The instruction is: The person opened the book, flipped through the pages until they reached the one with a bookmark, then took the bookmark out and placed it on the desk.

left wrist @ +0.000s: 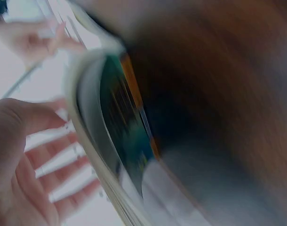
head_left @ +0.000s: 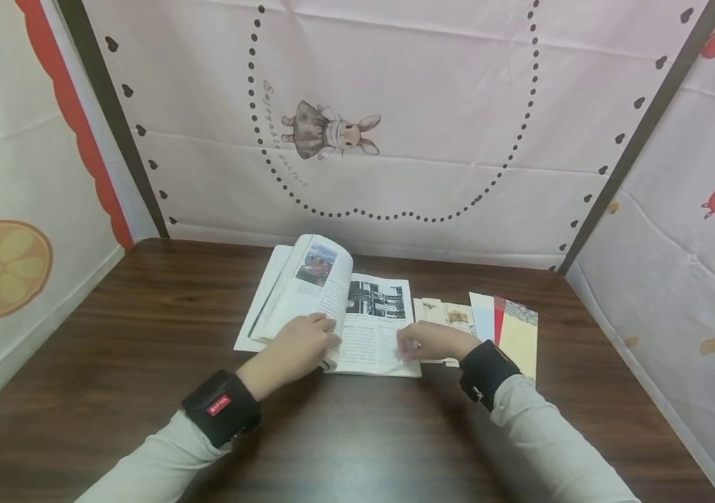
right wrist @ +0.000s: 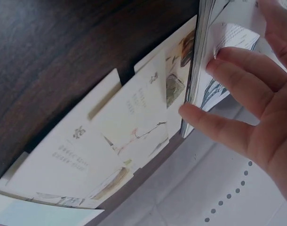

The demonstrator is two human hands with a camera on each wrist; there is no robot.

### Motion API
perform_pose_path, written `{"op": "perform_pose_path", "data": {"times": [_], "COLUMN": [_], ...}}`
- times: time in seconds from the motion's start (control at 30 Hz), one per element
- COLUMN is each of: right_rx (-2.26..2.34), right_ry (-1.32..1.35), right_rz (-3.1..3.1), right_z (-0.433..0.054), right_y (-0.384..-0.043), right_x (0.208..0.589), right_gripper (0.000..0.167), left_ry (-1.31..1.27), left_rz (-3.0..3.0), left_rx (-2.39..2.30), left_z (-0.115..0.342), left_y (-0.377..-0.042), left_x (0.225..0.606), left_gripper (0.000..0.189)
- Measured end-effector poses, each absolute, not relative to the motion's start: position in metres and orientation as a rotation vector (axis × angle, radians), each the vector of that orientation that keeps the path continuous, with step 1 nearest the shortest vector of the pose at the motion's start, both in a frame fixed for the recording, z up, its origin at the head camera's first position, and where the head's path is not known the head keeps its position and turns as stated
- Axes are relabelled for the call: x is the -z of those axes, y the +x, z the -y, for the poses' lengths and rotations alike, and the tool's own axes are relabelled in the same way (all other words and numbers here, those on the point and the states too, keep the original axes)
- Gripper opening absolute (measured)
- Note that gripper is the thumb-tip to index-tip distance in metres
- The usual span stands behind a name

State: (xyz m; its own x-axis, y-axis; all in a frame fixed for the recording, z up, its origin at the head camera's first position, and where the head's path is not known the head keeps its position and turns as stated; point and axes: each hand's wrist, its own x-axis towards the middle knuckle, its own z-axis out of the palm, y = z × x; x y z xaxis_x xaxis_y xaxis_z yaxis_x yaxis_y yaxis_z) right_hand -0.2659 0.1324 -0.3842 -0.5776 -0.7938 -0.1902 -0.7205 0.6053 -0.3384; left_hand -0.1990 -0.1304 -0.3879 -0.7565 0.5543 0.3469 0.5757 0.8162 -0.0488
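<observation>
An open book (head_left: 366, 342) lies on the table, its left-hand pages bowed upward and both sides showing photos and print. My left hand (head_left: 297, 342) rests on the raised left pages near the fold. In the left wrist view its fingers (left wrist: 59, 153) are spread over the page, beside the curved page edges. At the lower right corner of the right page is my right hand (head_left: 436, 341). The right wrist view shows its fingers (right wrist: 228, 77) extended and touching the book's edge; whether a page lies between thumb and fingers is hard to tell.
Overlapping illustrated cards (right wrist: 134, 108) lie right of the book, partly under my right hand. Past them are pale blue, red and yellow slips (head_left: 524, 339). A white sheet or cover (head_left: 266, 300) shows under the book's left side. Printed cloth (head_left: 433, 140) walls the dark wooden table (head_left: 163, 307).
</observation>
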Motion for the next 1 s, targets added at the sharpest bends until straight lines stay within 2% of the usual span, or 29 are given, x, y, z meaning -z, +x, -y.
{"op": "perform_pose_path", "data": {"times": [0.07,0.1,0.2,0.33,0.53,0.67,0.83,0.93,1.0], "right_rx": [0.302,0.292,0.29,0.297,0.257,0.223,0.302,0.318,0.302], "right_ry": [-1.254,-1.266,-1.247,-1.146,-1.09,-1.179,-1.434,-1.583,-1.653], "right_rz": [-2.518,-2.522,-2.524,-2.511,-2.507,-2.636,-2.884,-2.945,-2.968], "right_z": [-0.132,-0.132,-0.132,-0.131,-0.127,-0.119,-0.105,-0.093,-0.087], "right_y": [-0.267,-0.268,-0.268,-0.268,-0.271,-0.269,-0.261,-0.252,-0.246], "right_x": [0.384,0.383,0.383,0.383,0.376,0.365,0.346,0.335,0.331], "right_gripper": [0.004,0.005,0.005,0.005,0.004,0.004,0.004,0.007,0.008], "left_ry": [-0.822,-0.782,-0.669,-0.567,-0.573,-0.602,-0.572,-0.54,-0.534], "left_rz": [2.702,2.726,2.821,2.98,2.979,2.958,2.983,2.992,2.981], "left_rx": [0.086,0.102,0.166,0.222,0.122,0.069,0.079,0.105,0.117], "left_z": [0.123,0.121,0.117,0.115,0.108,0.104,0.101,0.099,0.098], "left_y": [-0.197,-0.197,-0.2,-0.201,-0.202,-0.203,-0.205,-0.207,-0.209], "left_x": [0.387,0.387,0.392,0.401,0.407,0.406,0.405,0.405,0.405], "left_gripper": [0.008,0.007,0.025,0.065,0.091,0.093,0.091,0.083,0.071]}}
